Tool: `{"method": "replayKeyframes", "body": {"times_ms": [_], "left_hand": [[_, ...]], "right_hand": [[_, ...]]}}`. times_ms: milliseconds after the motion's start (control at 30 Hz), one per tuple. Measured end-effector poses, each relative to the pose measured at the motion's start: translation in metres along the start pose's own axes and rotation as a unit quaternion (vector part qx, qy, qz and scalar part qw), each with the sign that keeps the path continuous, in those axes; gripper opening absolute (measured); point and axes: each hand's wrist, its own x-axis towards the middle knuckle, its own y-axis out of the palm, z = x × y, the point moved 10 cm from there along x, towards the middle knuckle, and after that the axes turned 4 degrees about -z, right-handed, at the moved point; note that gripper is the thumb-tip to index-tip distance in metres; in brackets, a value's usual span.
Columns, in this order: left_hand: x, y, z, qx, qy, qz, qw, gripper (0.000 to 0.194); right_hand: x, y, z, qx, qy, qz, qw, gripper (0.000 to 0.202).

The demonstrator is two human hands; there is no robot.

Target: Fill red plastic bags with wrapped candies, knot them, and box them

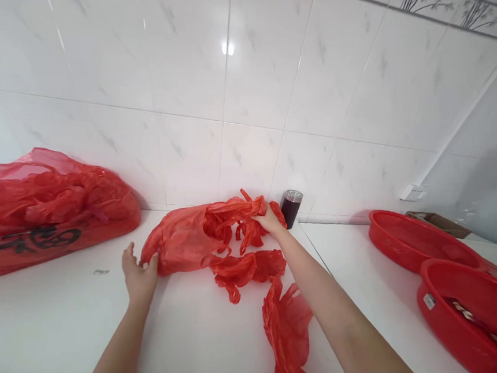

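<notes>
A crumpled red plastic bag (187, 233) lies on the white table in front of me, its left part fuller and its right part bunched. My right hand (267, 218) is closed on the gathered red plastic at the bag's right end. At the left end, my left hand (140, 273) has its fingers apart, with the thumb against or very close to the bag. Closer to me lie a loose red plastic strip (252, 268) and another limp red bag (290, 329), which runs off the bottom of the view.
A large stuffed red bag (54, 216) with dark printing stands at the left. By the tiled wall is a dark cup with a silver lid (290, 209). Two red basins, a rear one (393, 248) and a nearer one (446, 317), are at the right, near a brown box (440, 225).
</notes>
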Motion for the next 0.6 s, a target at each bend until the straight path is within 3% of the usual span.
{"method": "replayKeyframes", "body": {"times_ms": [100,200,267,367,433,500,600], "left_hand": [[-0.022,0.0,-0.047,0.045,0.121,-0.037,0.991,0.076],[-0.06,0.024,-0.096,0.116,0.295,-0.035,0.948,0.057],[-0.084,0.047,-0.112,0.162,0.364,-0.007,0.917,0.039],[-0.11,0.07,-0.122,0.193,0.392,0.058,0.898,0.022],[-0.127,0.078,-0.124,0.189,0.38,0.138,0.895,0.023],[-0.152,0.091,-0.118,0.213,0.344,0.269,0.874,0.025],[-0.194,0.113,-0.093,0.302,0.279,0.451,0.792,0.029]], "right_hand": [[-0.006,-0.027,0.002,-0.051,-0.003,-0.042,0.998,0.065],[-0.02,-0.04,0.011,-0.101,-0.013,-0.058,0.993,0.063],[-0.036,-0.039,0.022,-0.125,-0.034,-0.037,0.991,0.054],[-0.072,-0.036,0.037,-0.147,-0.067,0.024,0.986,0.036],[-0.102,-0.041,0.04,-0.165,-0.073,0.073,0.981,0.028],[-0.134,-0.051,0.036,-0.196,-0.055,0.131,0.97,0.027],[-0.179,-0.073,0.023,-0.222,0.008,0.197,0.955,0.023]]}}
